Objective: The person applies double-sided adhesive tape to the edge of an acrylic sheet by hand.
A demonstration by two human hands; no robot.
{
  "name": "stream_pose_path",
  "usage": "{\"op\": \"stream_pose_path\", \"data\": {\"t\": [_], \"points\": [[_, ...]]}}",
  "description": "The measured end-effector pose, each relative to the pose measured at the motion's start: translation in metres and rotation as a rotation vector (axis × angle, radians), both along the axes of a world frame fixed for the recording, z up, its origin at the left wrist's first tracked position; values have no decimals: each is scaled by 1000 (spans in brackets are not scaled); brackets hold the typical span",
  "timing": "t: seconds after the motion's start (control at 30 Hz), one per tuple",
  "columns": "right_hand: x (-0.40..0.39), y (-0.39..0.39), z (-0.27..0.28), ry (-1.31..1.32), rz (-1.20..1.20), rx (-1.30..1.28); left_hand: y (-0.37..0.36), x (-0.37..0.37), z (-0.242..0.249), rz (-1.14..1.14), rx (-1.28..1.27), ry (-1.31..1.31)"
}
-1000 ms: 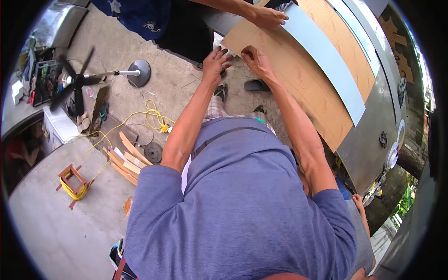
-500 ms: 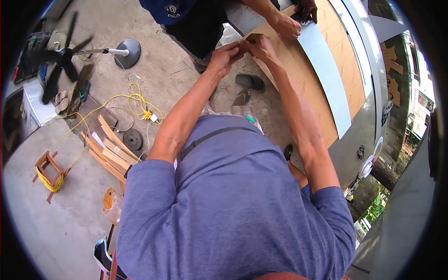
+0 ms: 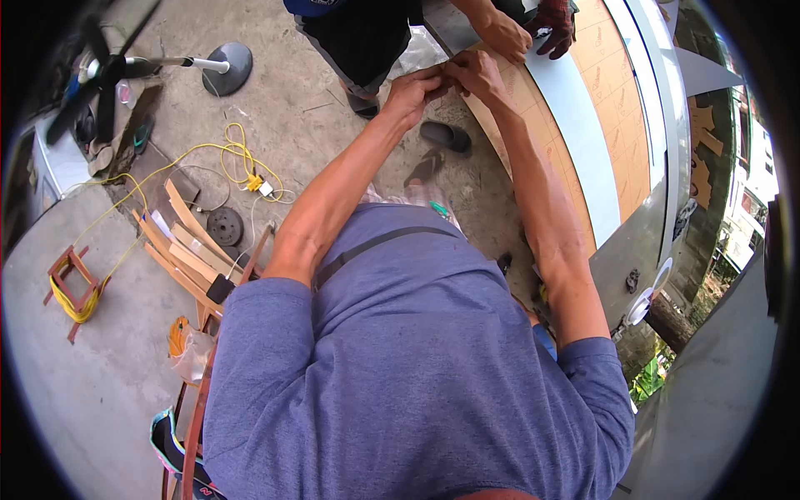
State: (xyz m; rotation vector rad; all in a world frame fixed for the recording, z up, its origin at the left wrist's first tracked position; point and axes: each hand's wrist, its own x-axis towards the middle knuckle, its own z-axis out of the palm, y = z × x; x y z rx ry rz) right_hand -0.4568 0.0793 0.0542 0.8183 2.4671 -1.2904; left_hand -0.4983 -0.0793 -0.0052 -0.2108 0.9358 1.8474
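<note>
My left hand (image 3: pixel 413 93) is closed, its fingertips meeting those of my right hand (image 3: pixel 477 75) near the left corner of a brown paper-covered board (image 3: pixel 527 102). The fingers of my right hand are pinched together as well. Whatever is between the fingertips is too small and hidden to name. A pale blue strip (image 3: pixel 587 125) lies lengthwise along the board. Across from me, a co-worker's bare hand (image 3: pixel 506 37) rests near the strip's far end, beside that person's dark-gloved hand (image 3: pixel 558 27).
A black slipper (image 3: pixel 446 136) lies on the concrete floor below my hands. To the left are a standing fan (image 3: pixel 107 72), a yellow extension cord (image 3: pixel 237 150), wood strips (image 3: pixel 187 250) and a cord reel (image 3: pixel 73 283). A grey table edge (image 3: pixel 637 200) runs along the right.
The whole view has shifted slightly. My hands stay together at the board's corner. The co-worker's gloved hand has moved over the strip, its fingers now more spread.
</note>
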Motion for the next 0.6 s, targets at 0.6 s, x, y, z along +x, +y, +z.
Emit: {"op": "stream_pose_path", "data": {"t": [0.6], "points": [[-3,3,-6,-59,-2,-33,0,-4,6,40,-16,-26]]}}
